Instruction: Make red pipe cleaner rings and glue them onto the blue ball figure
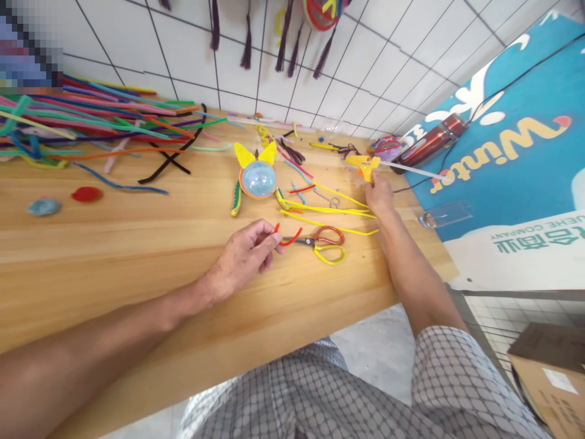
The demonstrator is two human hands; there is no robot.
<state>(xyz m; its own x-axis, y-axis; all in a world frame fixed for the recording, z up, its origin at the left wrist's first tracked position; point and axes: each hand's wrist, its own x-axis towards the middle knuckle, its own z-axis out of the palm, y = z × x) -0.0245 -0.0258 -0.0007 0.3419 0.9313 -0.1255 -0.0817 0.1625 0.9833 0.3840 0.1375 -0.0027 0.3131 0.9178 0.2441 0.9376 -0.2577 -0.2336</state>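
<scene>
My L fingers (pixel 267 245) pinch bent red stem (pixel 299 233) nr one end, prob. to keep rest clear | scissors (pixel 329 254) just R on surface (pixel 137 244) | beyond: clear ball (pixel 258 178) w/ yellow ears (pixel 244 156) | R fingers (pixel 375 184) wrapped rnd glue gun (pixel 367 171) handle, prob. for control

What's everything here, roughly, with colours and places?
Fuzzy stems: many, multicoloured, back left
Clear eared dome: one, yellow ears, centre
Thin strips: several, yellow, centre right
Scissors: one, red and yellow handles, centre
Metallic flask: one, red, back right
Printed board: one, blue, right
Tassels: several, purple, wall
Wooden table: one, tan, beneath
Bent stem: one, red, centre
Glue gun: one, yellow, back right
Left hand: one, bare, holding stem
Right hand: one, bare, holding gun
</scene>
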